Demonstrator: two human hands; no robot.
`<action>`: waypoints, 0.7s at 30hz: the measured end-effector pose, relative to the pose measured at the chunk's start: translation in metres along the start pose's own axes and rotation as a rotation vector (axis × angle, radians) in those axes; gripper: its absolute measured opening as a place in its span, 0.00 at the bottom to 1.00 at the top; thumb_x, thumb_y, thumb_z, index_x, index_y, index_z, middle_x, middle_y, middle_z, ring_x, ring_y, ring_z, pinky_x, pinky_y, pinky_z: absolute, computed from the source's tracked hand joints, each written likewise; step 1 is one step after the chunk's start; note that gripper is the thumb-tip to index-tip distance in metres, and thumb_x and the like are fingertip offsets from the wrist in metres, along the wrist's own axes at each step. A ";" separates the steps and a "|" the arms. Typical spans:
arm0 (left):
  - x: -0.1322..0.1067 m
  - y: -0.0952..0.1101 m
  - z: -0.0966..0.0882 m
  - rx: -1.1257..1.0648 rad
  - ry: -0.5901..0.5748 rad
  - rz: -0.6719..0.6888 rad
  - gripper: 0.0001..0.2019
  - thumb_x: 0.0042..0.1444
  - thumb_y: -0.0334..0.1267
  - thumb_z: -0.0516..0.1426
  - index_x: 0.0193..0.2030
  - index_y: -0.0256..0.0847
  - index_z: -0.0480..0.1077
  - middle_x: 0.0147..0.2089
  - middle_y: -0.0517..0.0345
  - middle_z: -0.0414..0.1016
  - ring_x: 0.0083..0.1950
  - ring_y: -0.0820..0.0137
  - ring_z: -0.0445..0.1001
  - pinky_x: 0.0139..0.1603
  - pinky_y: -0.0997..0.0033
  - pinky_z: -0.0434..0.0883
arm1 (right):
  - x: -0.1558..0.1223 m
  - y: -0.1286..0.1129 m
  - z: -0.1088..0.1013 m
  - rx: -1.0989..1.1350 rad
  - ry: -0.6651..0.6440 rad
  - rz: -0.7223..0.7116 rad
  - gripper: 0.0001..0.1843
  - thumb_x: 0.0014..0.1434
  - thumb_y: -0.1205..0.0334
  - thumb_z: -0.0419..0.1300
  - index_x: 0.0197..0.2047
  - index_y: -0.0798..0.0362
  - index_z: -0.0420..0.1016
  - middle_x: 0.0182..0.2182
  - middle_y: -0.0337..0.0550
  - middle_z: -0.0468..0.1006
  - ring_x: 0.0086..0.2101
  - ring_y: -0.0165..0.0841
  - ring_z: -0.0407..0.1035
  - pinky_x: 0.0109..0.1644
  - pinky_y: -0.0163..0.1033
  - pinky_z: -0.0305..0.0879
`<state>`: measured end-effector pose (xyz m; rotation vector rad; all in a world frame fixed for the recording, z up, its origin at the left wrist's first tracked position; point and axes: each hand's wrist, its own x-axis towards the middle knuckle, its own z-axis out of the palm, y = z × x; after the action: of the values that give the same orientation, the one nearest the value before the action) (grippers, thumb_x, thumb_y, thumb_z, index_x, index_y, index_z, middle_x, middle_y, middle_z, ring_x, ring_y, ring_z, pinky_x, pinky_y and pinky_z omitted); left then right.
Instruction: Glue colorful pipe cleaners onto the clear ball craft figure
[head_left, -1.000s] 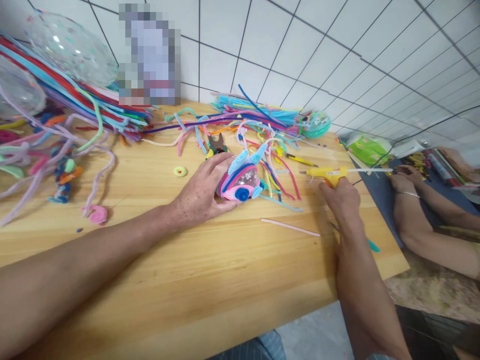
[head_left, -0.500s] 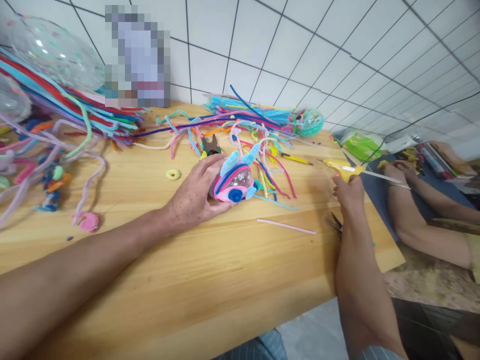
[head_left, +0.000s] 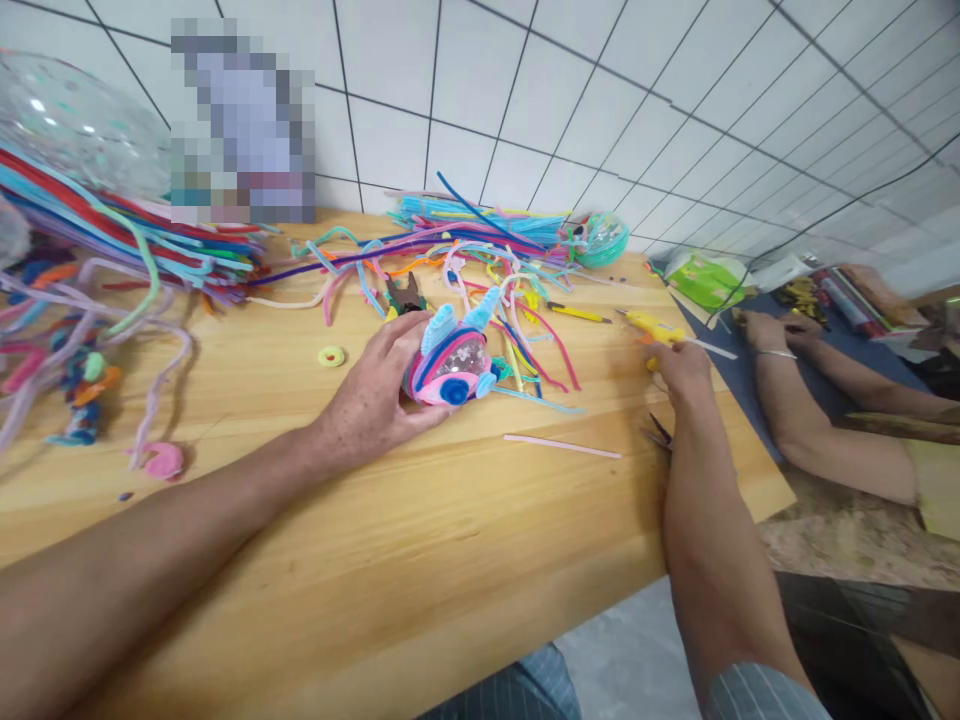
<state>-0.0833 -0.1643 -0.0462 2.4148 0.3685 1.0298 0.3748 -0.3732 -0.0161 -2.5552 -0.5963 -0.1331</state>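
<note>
My left hand (head_left: 379, 395) is wrapped round the back of a pipe-cleaner fish ornament (head_left: 459, 362). The ornament has a clear glittery middle, pink and blue bands, a dark blue eye and light blue fins on top. At the right, my right hand (head_left: 682, 370) is closed about the handle of a yellow hot glue gun (head_left: 654, 325), low over the table. A white glue stick (head_left: 715, 349) sticks out of its back, and its nozzle points left. Pliers (head_left: 405, 292) lie behind my left hand. A pink pipe cleaner (head_left: 562, 446) lies in front of the ornament.
Bundled pipe cleaners (head_left: 480, 222) run along the tiled wall, with more heaped at left (head_left: 142, 235). A yellow craft knife (head_left: 579, 313), scissors (head_left: 658, 432) and a yellow ring (head_left: 331, 356) lie on the wooden table (head_left: 420, 540). A co-worker's arms (head_left: 806, 400) are at right.
My right hand and the glue gun have come down a little toward the tabletop. My left hand still holds the ornament. The whole view has shifted slightly.
</note>
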 end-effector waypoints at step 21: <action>0.000 0.001 0.002 -0.045 0.007 -0.028 0.42 0.63 0.46 0.69 0.80 0.51 0.59 0.78 0.41 0.68 0.81 0.45 0.68 0.79 0.33 0.74 | -0.013 -0.086 0.015 0.054 -0.258 -0.343 0.07 0.58 0.68 0.64 0.40 0.52 0.82 0.38 0.49 0.85 0.43 0.43 0.79 0.52 0.47 0.78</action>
<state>-0.0817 -0.1663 -0.0467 2.3605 0.3764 1.0237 0.3252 -0.3043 0.0077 -2.4135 -1.1193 0.0960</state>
